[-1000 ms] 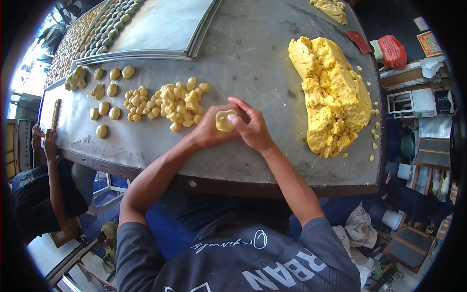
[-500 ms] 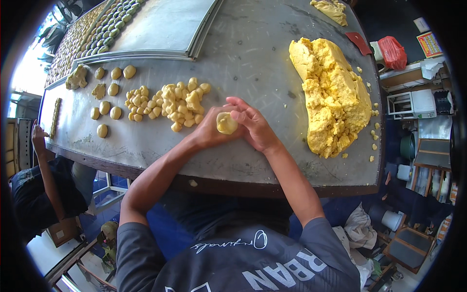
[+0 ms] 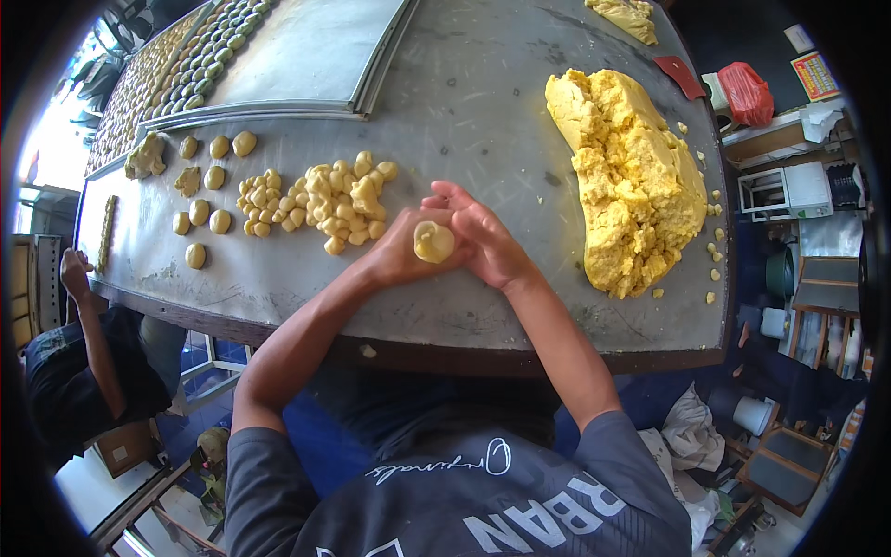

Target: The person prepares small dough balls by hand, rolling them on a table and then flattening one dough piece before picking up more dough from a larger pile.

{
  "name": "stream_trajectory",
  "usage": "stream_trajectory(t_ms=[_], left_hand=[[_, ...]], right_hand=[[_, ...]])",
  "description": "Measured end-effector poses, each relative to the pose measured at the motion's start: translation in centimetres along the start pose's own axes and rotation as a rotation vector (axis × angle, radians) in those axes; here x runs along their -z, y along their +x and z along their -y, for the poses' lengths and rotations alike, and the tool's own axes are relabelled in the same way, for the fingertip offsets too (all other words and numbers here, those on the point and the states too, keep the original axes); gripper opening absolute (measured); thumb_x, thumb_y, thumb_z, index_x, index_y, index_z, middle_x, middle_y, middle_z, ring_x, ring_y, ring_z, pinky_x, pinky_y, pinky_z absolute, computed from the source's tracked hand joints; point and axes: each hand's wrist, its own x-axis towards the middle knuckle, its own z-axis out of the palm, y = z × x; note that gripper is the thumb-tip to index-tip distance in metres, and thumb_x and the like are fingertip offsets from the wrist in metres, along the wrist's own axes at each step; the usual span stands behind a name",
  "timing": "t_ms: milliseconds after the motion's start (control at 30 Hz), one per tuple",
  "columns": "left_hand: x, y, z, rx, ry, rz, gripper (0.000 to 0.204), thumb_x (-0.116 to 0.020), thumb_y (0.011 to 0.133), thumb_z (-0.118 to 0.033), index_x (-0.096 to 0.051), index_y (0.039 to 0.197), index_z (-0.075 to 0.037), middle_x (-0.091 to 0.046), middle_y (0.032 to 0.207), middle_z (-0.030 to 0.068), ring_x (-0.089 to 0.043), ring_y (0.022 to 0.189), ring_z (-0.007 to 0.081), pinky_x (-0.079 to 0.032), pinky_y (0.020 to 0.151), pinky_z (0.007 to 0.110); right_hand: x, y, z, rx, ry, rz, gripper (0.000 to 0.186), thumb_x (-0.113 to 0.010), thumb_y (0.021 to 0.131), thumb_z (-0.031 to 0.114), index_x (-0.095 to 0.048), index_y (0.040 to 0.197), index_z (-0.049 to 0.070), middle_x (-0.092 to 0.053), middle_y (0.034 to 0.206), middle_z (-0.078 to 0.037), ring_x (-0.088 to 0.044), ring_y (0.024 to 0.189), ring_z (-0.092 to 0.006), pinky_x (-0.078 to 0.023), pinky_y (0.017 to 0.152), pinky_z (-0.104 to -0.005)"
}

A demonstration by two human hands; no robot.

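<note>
A small pale-yellow dough ball (image 3: 432,241) sits between my two hands above the grey metal table (image 3: 464,102). My left hand (image 3: 401,252) cups it from the left and my right hand (image 3: 484,239) presses against it from the right, fingers spread over the top. Just left of my hands lies a heap of small rough dough pieces (image 3: 334,202). A large mass of yellow dough (image 3: 626,176) lies to the right.
Several rounded dough balls (image 3: 209,186) lie at the table's left. Metal trays (image 3: 306,56) at the back hold rows of shaped pieces (image 3: 158,74). Another person (image 3: 83,353) stands at the left edge. A red scraper (image 3: 679,76) and a red bag (image 3: 745,93) lie far right.
The dough piece has been worked from a flatter lump into a rounder ball between my palms. My right hand's fingers have shifted over it; both arms stay in place.
</note>
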Motion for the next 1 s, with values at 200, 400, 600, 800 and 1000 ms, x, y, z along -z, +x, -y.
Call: stream_trajectory(t_ms=[200,400,600,800,1000], left_hand=[[-0.5,-0.4,1.2,-0.052,0.093,0.093,0.029,-0.076,0.072,-0.014,-0.063,0.096,-0.005,-0.065,0.092,0.0104,-0.063,0.090,0.0241,-0.051,0.075,0.035],[-0.3,-0.3,0.7,-0.171,0.129,0.078,0.025,-0.077,0.070,-0.012,-0.062,0.090,-0.005,-0.064,0.087,0.0082,-0.063,0.085,0.0234,-0.050,0.073,0.035],[-0.2,-0.2,0.7,-0.191,0.101,0.094,0.023,-0.078,0.067,-0.009,-0.060,0.081,-0.005,-0.064,0.081,0.0064,-0.062,0.076,0.0215,-0.048,0.068,0.034],[-0.2,-0.2,0.7,-0.135,0.088,0.095,0.021,-0.077,0.067,-0.009,-0.061,0.080,-0.006,-0.064,0.080,0.0066,-0.061,0.075,0.0214,-0.048,0.068,0.034],[-0.1,-0.2,1.0,-0.165,0.152,0.088,0.020,-0.076,0.067,-0.009,-0.061,0.080,-0.004,-0.065,0.082,0.0074,-0.062,0.078,0.0237,-0.048,0.072,0.036]], right_hand=[[-0.5,0.3,0.1,-0.118,-0.138,0.018,0.069,-0.071,0.085,0.024,-0.034,0.139,0.002,-0.046,0.128,-0.008,-0.048,0.117,-0.0131,-0.040,0.100,-0.0270],[-0.2,0.2,0.5,-0.155,-0.164,0.047,0.075,-0.076,0.079,0.018,-0.035,0.140,0.002,-0.045,0.131,-0.008,-0.046,0.120,-0.0143,-0.038,0.102,-0.0280],[-0.3,0.0,0.9,-0.158,-0.190,0.076,0.085,-0.078,0.072,0.011,-0.032,0.142,0.001,-0.044,0.133,-0.008,-0.044,0.123,-0.0154,-0.035,0.106,-0.0292],[0.0,0.1,0.9,-0.161,-0.187,0.118,0.089,-0.078,0.070,0.007,-0.028,0.143,0.001,-0.040,0.137,-0.009,-0.041,0.127,-0.0165,-0.032,0.108,-0.0293],[0.1,-0.2,0.7,-0.094,-0.165,0.109,0.092,-0.081,0.070,0.017,-0.028,0.144,0.002,-0.039,0.136,-0.012,-0.038,0.129,-0.0192,-0.032,0.108,-0.0306]])
